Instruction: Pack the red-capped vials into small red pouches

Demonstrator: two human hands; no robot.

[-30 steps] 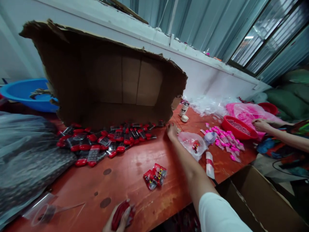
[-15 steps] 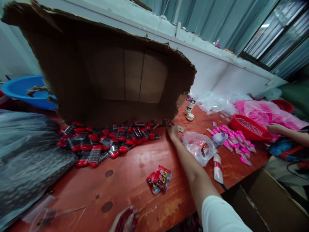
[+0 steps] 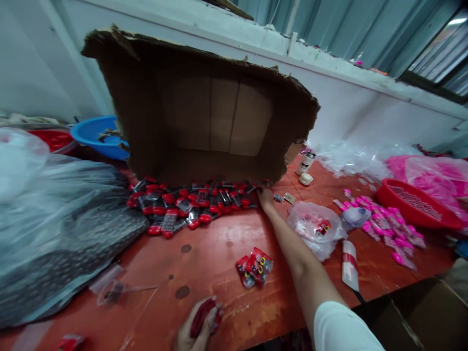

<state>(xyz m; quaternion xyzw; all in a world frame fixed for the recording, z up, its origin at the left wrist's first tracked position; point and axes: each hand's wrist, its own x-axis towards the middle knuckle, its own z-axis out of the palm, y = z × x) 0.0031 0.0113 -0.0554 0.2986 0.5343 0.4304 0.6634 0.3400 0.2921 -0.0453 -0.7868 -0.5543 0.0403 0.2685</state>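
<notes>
My left hand (image 3: 193, 331) is closed around a small stack of red packets (image 3: 202, 317) near the table's front edge. My right hand (image 3: 266, 200) reaches far forward, to the right end of a pile of small dark packs with red caps (image 3: 204, 200). Its fingers are small and blurred, so I cannot see whether they grip a pack. The pile spills from the mouth of a torn cardboard box (image 3: 219, 117) lying on its side. Several red printed packets (image 3: 258, 265) lie together on the table between my hands.
A clear bag of dark beads (image 3: 73, 243) fills the left side, with a plastic scoop (image 3: 113, 292) beside it. Rightward are a plastic bag (image 3: 310, 224), pink packs (image 3: 387, 226), a red basin (image 3: 413, 200), a bottle (image 3: 305, 163) and a white-and-red roll (image 3: 350, 265).
The view has turned left, so the scene shifts right. My left hand with its red packets has come further into view. My right hand stays by the pile's right end.
</notes>
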